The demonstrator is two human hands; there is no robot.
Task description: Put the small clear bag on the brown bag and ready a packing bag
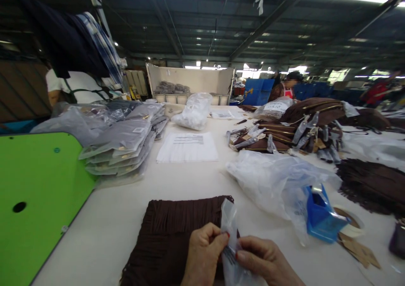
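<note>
A dark brown fringed bag [171, 231] lies flat on the white table right in front of me. Over its right edge runs a narrow strip of clear plastic wrap [230, 218], with something dark showing through it near my fingers. My left hand [205, 252] pinches the wrap from the left, thumb against index finger. From the right, my right hand [262, 256] pinches the same wrap a little lower. What is inside the wrap is too unclear to name. The bag's lower part is partly covered by my left hand.
Bagged flat items [123, 142] are stacked at left beside a green panel [41, 193]. Ahead are white printed sheets [186, 147]. On the right are brown zippered bags [272, 136], clear plastic bags [268, 180], a blue tape dispenser [324, 218] and brown tags [357, 250]. Co-workers stand farther back.
</note>
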